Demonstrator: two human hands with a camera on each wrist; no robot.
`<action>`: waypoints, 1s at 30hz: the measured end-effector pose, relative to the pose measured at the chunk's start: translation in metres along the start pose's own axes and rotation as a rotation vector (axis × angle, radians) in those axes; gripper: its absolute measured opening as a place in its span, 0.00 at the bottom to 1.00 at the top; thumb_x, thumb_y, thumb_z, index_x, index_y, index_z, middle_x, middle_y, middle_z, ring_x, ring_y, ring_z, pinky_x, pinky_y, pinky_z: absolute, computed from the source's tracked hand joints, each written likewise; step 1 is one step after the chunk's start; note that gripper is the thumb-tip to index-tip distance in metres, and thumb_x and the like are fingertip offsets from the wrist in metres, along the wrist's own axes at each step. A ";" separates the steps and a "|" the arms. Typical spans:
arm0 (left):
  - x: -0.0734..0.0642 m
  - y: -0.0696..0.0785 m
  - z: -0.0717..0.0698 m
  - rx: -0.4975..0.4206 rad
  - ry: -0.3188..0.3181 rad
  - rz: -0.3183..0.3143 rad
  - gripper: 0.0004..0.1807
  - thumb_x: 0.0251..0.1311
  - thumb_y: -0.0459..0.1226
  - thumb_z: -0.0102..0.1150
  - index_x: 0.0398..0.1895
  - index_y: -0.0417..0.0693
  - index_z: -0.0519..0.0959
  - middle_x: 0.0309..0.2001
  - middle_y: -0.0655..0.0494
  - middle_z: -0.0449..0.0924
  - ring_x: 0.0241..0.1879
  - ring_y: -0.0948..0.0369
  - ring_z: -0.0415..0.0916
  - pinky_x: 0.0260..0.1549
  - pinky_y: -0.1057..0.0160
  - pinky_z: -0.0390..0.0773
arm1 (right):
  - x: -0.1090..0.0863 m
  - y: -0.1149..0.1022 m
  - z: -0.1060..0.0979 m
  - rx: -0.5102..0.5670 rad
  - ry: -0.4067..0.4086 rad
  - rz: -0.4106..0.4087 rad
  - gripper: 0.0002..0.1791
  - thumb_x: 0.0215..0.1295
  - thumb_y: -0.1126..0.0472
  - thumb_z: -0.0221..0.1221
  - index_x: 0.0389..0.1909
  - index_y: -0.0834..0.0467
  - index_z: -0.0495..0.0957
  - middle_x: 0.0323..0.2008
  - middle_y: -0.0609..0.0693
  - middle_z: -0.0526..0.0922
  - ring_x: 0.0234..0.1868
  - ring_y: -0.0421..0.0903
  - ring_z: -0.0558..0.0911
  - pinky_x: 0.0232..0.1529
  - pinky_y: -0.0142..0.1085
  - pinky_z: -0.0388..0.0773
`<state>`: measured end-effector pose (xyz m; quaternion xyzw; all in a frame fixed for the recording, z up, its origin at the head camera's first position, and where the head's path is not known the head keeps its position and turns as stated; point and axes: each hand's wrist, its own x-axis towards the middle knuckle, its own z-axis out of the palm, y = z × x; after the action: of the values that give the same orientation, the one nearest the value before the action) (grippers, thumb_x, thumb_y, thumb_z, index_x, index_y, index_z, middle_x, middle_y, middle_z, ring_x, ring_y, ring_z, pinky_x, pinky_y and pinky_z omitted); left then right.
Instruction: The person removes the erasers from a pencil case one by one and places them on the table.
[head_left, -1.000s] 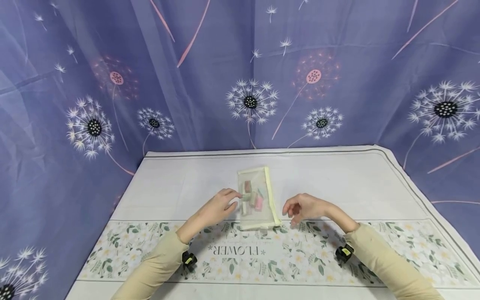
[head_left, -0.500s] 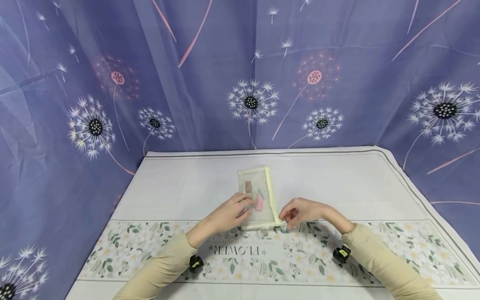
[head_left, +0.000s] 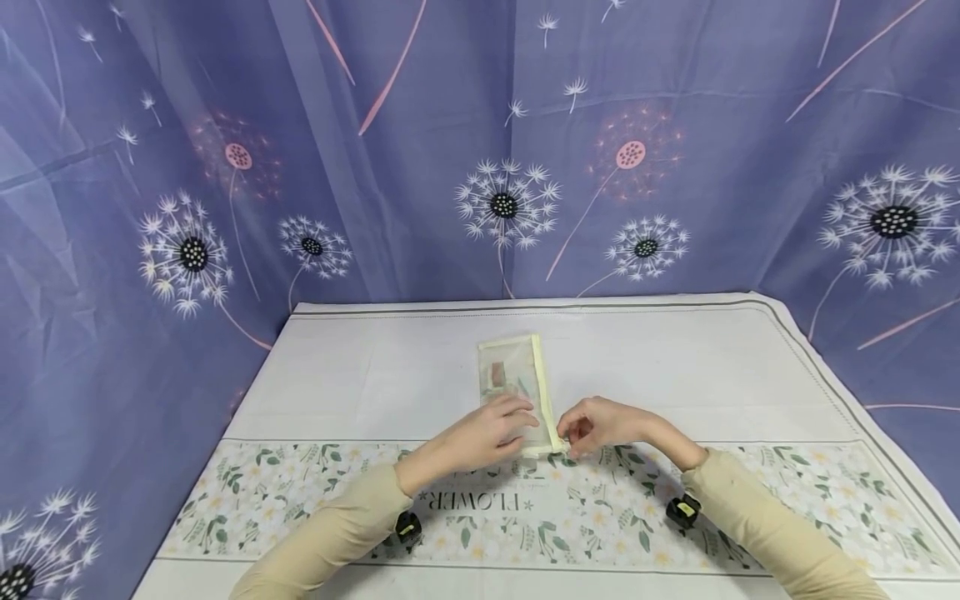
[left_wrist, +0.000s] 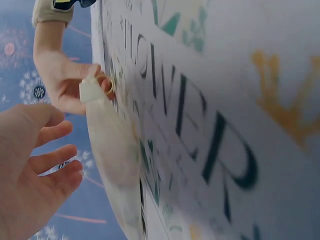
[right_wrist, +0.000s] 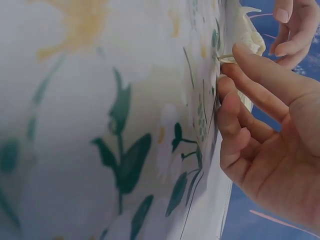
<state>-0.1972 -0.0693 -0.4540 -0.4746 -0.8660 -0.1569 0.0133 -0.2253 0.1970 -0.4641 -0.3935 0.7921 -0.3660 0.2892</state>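
A see-through zip pouch (head_left: pixel 517 352) with pale yellow edging lies on the table. Inside it, a small reddish-brown block (head_left: pixel 498 373) shows; other pieces are partly hidden by the left hand. My left hand (head_left: pixel 495 429) hovers over the pouch's near half, its fingers loosely bent and holding nothing, as the left wrist view confirms. At the pouch's near right corner, my right hand (head_left: pixel 606 427) pinches a small ring (left_wrist: pixel 111 84) between thumb and forefinger. In the right wrist view, the pouch's yellow corner (right_wrist: pixel 250 37) rises just beyond the fingertips.
A white tablecloth (head_left: pixel 675 358) with a floral band and the upside-down word FLOWER covers the table. A purple dandelion-print curtain (head_left: pixel 405 208) hangs behind and at both sides. Black wrist cameras (head_left: pixel 408 527) sit below the sleeves.
My left hand has moved right from the pouch's left edge to above its near half, covering the pink piece. My right hand has come in to the corner and taken the ring.
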 end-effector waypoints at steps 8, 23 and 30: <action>0.014 0.009 0.009 0.117 -0.012 0.078 0.16 0.64 0.45 0.60 0.51 0.51 0.81 0.55 0.55 0.79 0.59 0.60 0.74 0.66 0.64 0.71 | 0.001 0.000 0.001 -0.005 -0.003 0.013 0.09 0.61 0.64 0.64 0.42 0.59 0.81 0.29 0.53 0.84 0.25 0.44 0.81 0.24 0.28 0.80; 0.026 0.021 0.021 0.290 0.071 0.054 0.11 0.57 0.49 0.66 0.39 0.56 0.83 0.37 0.63 0.83 0.39 0.68 0.79 0.32 0.78 0.80 | 0.005 -0.001 0.004 0.016 0.004 0.011 0.08 0.63 0.63 0.63 0.42 0.59 0.79 0.23 0.55 0.79 0.19 0.33 0.70 0.21 0.23 0.69; 0.029 0.026 0.024 0.301 0.087 0.029 0.07 0.55 0.45 0.68 0.31 0.55 0.81 0.26 0.65 0.78 0.29 0.70 0.75 0.13 0.84 0.62 | 0.004 0.001 0.003 -0.019 0.001 0.037 0.09 0.62 0.60 0.65 0.37 0.59 0.74 0.22 0.46 0.75 0.20 0.33 0.69 0.21 0.23 0.68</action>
<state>-0.1882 -0.0256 -0.4650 -0.4723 -0.8714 -0.0456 0.1242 -0.2252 0.1931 -0.4674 -0.3816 0.8029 -0.3531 0.2917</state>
